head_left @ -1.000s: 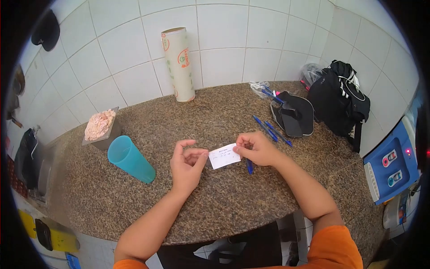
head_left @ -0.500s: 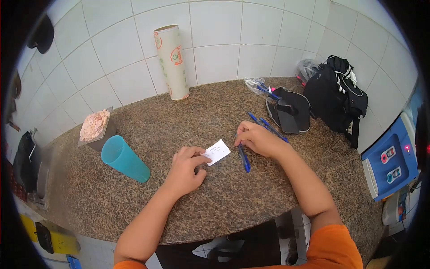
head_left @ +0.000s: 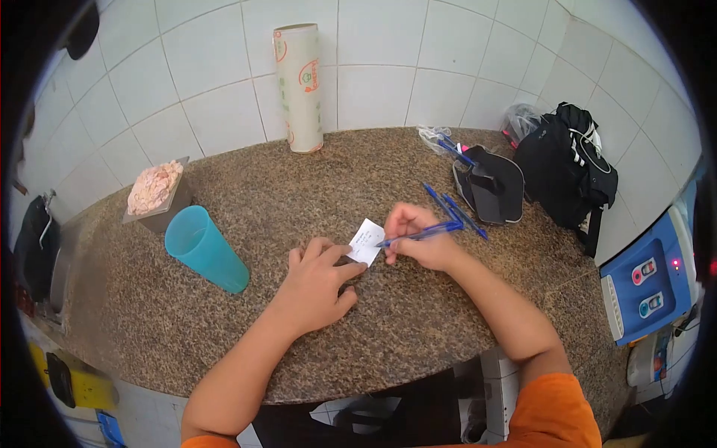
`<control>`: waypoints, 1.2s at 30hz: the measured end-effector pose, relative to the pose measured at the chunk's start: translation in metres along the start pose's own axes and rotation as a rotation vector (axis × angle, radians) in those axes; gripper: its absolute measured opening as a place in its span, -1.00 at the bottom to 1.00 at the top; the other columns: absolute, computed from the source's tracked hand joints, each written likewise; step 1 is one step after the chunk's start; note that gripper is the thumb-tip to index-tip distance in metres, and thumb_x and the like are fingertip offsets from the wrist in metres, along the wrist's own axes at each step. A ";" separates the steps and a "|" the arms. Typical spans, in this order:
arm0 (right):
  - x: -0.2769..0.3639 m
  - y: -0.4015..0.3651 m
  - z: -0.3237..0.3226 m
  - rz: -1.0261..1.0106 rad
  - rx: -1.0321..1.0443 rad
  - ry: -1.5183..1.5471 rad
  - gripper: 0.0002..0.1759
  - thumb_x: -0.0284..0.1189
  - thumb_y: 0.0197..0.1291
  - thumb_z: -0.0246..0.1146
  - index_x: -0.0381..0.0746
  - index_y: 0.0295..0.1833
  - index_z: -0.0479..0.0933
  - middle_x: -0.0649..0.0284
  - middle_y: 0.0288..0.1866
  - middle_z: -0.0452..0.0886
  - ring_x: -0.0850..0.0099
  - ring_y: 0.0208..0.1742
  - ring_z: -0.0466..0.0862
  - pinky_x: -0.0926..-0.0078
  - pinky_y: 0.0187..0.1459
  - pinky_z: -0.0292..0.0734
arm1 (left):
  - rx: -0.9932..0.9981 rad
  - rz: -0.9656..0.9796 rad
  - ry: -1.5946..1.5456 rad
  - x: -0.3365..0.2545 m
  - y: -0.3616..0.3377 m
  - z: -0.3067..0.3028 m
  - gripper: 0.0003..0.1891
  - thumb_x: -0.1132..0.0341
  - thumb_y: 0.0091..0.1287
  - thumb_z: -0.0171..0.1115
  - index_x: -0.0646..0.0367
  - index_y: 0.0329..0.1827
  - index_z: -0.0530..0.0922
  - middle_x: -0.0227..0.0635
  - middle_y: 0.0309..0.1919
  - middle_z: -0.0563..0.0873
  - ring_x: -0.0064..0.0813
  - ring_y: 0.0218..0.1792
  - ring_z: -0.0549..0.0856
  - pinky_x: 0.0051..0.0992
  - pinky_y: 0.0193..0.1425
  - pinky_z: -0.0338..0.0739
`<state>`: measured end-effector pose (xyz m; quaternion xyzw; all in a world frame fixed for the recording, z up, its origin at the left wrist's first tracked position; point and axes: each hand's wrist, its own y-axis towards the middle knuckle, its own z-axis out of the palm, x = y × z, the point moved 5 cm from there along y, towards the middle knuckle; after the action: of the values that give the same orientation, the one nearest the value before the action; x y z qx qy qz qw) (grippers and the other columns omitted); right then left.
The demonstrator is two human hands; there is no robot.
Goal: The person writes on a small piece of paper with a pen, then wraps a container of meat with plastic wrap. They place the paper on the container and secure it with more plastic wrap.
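Right grip [head_left: 390, 245] pinching blue pen [head_left: 422, 233] | left spread on card [head_left: 366, 243] | granite counter [head_left: 314, 194], tiled wall [head_left: 373, 93]

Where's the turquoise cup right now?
In the head view, the cup is on the counter, to the left of the left hand, just in front of the container of pink food.

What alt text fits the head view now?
Right hand holds a blue pen to a small white paper card, steadied by left hand on a speckled brown stone counter; a tall turquoise cup leans at left.
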<state>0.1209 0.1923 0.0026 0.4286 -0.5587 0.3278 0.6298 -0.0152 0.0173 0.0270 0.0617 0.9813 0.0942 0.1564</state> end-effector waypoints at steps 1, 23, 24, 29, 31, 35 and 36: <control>-0.004 0.002 0.005 0.030 0.006 -0.011 -0.83 -0.71 0.25 0.31 -0.28 -0.19 0.45 0.20 -0.26 0.70 0.50 -0.29 0.76 0.53 -0.21 0.72 | 0.002 -0.028 -0.030 0.001 0.000 0.000 -0.53 0.29 0.23 0.39 -0.08 0.26 0.78 -0.20 0.40 0.61 -0.09 0.43 0.47 0.03 0.41 0.34; -0.026 0.007 0.013 0.131 -0.104 -0.349 -0.67 -0.54 0.23 0.53 -0.22 -0.47 0.49 0.25 -0.40 0.75 0.65 -0.48 0.68 0.62 -0.44 0.55 | 0.080 -0.124 -0.054 0.010 0.008 0.002 -0.53 0.43 0.19 0.39 -0.02 0.22 0.77 -0.28 0.32 0.69 -0.16 0.39 0.55 0.13 0.31 0.51; -0.028 0.007 0.012 0.120 -0.112 -0.336 -0.69 -0.49 0.22 0.54 -0.24 -0.44 0.51 0.23 -0.41 0.76 0.62 -0.48 0.70 0.60 -0.45 0.56 | 0.079 -0.124 -0.054 0.010 0.008 0.002 -0.53 0.43 0.19 0.39 -0.02 0.22 0.77 -0.28 0.32 0.69 -0.16 0.39 0.55 0.13 0.31 0.51; -0.029 0.007 0.011 0.111 -0.115 -0.331 -0.69 -0.44 0.22 0.56 -0.26 -0.41 0.53 0.22 -0.43 0.77 0.60 -0.48 0.73 0.59 -0.47 0.56 | 0.076 -0.113 -0.043 0.009 0.008 0.002 -0.52 0.41 0.17 0.40 -0.01 0.23 0.76 -0.28 0.31 0.69 -0.15 0.38 0.55 0.12 0.29 0.51; -0.025 0.006 0.013 0.143 -0.147 -0.329 -0.66 -0.53 0.23 0.52 -0.22 -0.49 0.48 0.27 -0.41 0.74 0.65 -0.49 0.66 0.61 -0.46 0.51 | 0.071 -0.115 -0.041 0.009 0.009 0.003 -0.51 0.41 0.17 0.40 -0.01 0.23 0.76 -0.29 0.30 0.69 -0.15 0.37 0.56 0.10 0.29 0.52; -0.021 0.006 0.014 0.101 -0.119 -0.347 -0.66 -0.52 0.23 0.51 -0.23 -0.49 0.48 0.29 -0.42 0.73 0.65 -0.49 0.65 0.61 -0.46 0.49 | 0.044 -0.107 -0.016 0.008 0.009 0.004 -0.51 0.42 0.16 0.40 -0.02 0.23 0.75 -0.31 0.27 0.70 -0.16 0.36 0.56 0.08 0.26 0.52; -0.022 0.006 0.014 0.106 -0.124 -0.354 -0.66 -0.52 0.23 0.52 -0.23 -0.49 0.48 0.29 -0.42 0.72 0.66 -0.49 0.65 0.60 -0.47 0.48 | 0.045 -0.107 -0.014 0.007 0.009 0.004 -0.51 0.42 0.16 0.40 -0.02 0.23 0.75 -0.31 0.27 0.70 -0.16 0.36 0.56 0.08 0.26 0.52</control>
<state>0.1066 0.1835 -0.0179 0.4102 -0.7017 0.2448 0.5287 -0.0202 0.0280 0.0233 0.0134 0.9839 0.0633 0.1668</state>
